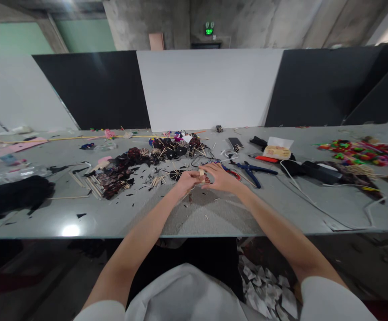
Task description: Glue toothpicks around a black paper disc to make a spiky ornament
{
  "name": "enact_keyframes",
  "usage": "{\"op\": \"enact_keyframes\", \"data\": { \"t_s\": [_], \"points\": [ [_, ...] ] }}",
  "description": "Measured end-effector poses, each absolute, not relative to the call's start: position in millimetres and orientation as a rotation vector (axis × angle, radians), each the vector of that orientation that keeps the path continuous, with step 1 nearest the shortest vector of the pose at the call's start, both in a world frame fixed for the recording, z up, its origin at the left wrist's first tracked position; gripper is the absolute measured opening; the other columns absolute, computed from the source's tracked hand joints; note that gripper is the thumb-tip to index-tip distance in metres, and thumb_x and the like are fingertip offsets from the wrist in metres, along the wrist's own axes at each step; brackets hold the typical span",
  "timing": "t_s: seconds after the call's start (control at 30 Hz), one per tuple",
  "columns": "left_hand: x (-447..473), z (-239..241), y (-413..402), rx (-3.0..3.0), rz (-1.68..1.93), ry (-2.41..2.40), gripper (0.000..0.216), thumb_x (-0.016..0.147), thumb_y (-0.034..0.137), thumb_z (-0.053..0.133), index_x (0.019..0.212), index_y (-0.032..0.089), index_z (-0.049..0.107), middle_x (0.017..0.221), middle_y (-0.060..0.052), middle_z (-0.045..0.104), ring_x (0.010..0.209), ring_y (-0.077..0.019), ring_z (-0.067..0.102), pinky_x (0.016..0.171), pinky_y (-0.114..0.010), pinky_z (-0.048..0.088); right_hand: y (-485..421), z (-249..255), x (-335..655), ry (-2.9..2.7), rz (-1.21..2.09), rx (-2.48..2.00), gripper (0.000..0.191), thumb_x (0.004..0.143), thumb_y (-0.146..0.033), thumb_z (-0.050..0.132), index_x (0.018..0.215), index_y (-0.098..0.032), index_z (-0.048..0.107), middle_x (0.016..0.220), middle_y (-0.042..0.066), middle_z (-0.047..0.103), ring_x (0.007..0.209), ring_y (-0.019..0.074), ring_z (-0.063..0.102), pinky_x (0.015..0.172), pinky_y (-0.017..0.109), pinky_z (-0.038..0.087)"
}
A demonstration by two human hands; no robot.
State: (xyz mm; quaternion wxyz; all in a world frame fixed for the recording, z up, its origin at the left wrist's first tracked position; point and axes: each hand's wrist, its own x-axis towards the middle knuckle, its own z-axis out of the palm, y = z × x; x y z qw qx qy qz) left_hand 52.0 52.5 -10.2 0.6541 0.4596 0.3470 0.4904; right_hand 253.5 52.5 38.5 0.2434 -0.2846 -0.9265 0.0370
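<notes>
My left hand (187, 181) is closed, its fingers pinched together above the table, in front of me. A small pale tan strip (201, 173) shows at its fingertips; its kind is too small to make out. Close on the right, my right hand (220, 177) curves toward these fingertips, thumb and fingers apart, around the strip's far side. Whether it grips anything is hard to see. Just behind my left hand lies a black disc with pale sticks fanned over it (176, 174). Loose short sticks (158, 180) are scattered to its left.
Dark patterned fabric pieces (118, 174) and thin wooden sticks (92, 185) lie left. Blue-handled pliers (252, 171), an orange-handled tool (266, 158), a phone (235, 143) and a white cable (309, 203) lie right. A white partition (210, 89) stands behind the table.
</notes>
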Motion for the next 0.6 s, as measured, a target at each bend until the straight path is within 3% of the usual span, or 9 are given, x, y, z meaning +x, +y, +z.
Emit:
{"op": "enact_keyframes", "data": {
  "t_s": [0.1, 0.17, 0.23, 0.3, 0.4, 0.6],
  "points": [
    [48.2, -10.6, 55.2, 1.040, 1.189, 0.816, 0.043, 0.057, 0.035, 0.099, 0.086, 0.010, 0.080, 0.082, -0.011, 0.079, 0.082, -0.0236, 0.078, 0.089, -0.036, 0.057, 61.4, 40.1, 265.9, -2.458, 0.100, -0.912, 0.080, 0.097, -0.064, 0.057, 0.162, -0.028, 0.028, 0.149, 0.013, 0.054, 0.138, 0.0337, 0.048, 0.116, 0.052, 0.035],
    [45.1, -10.7, 57.1, 1.033, 1.237, 0.829, 0.041, 0.059, 0.036, 0.098, 0.086, 0.011, 0.080, 0.085, -0.011, 0.080, 0.082, -0.0227, 0.078, 0.092, -0.036, 0.056, 73.5, 37.8, 278.3, -2.349, -0.008, -1.100, 0.066, 0.101, -0.062, 0.048, 0.156, -0.026, 0.040, 0.147, 0.014, 0.056, 0.137, 0.0353, 0.049, 0.115, 0.054, 0.035],
    [42.4, -10.6, 58.5, 1.027, 1.272, 0.838, 0.038, 0.061, 0.036, 0.097, 0.085, 0.012, 0.080, 0.087, -0.011, 0.080, 0.084, -0.0230, 0.078, 0.093, -0.037, 0.056, 88.3, 32.5, 291.9, -2.250, -0.128, -1.331, 0.065, 0.099, -0.062, 0.051, 0.145, -0.017, 0.052, 0.138, 0.020, 0.061, 0.132, 0.0401, 0.052, 0.111, 0.057, 0.038],
    [40.8, -10.6, 59.6, 1.021, 1.294, 0.848, 0.036, 0.062, 0.036, 0.096, 0.084, 0.012, 0.080, 0.087, -0.011, 0.080, 0.084, -0.0235, 0.078, 0.094, -0.037, 0.056, 102.2, 25.4, 303.7, -2.212, -0.137, -1.491, 0.067, 0.095, -0.062, 0.058, 0.141, -0.013, 0.054, 0.129, 0.022, 0.066, 0.127, 0.0412, 0.057, 0.109, 0.056, 0.039],
    [40.2, -11.1, 61.5, 1.007, 1.314, 0.857, 0.034, 0.062, 0.035, 0.096, 0.081, 0.011, 0.080, 0.087, -0.011, 0.079, 0.083, -0.0232, 0.078, 0.094, -0.038, 0.057, 116.2, 15.4, 313.6, -2.210, 0.000, -1.609, 0.064, 0.096, -0.056, 0.062, 0.142, -0.013, 0.050, 0.112, 0.017, 0.075, 0.113, 0.0350, 0.067, 0.107, 0.051, 0.042],
    [38.7, -10.7, 63.8, 0.983, 1.330, 0.870, 0.036, 0.060, 0.035, 0.097, 0.082, 0.013, 0.080, 0.087, -0.011, 0.080, 0.083, -0.0232, 0.078, 0.093, -0.037, 0.058, 125.7, 18.5, 322.4, -2.149, 0.080, -1.691, 0.052, 0.096, -0.054, 0.063, 0.129, -0.014, 0.059, 0.108, 0.016, 0.076, 0.102, 0.0298, 0.072, 0.093, 0.040, 0.051]
  ]
}}
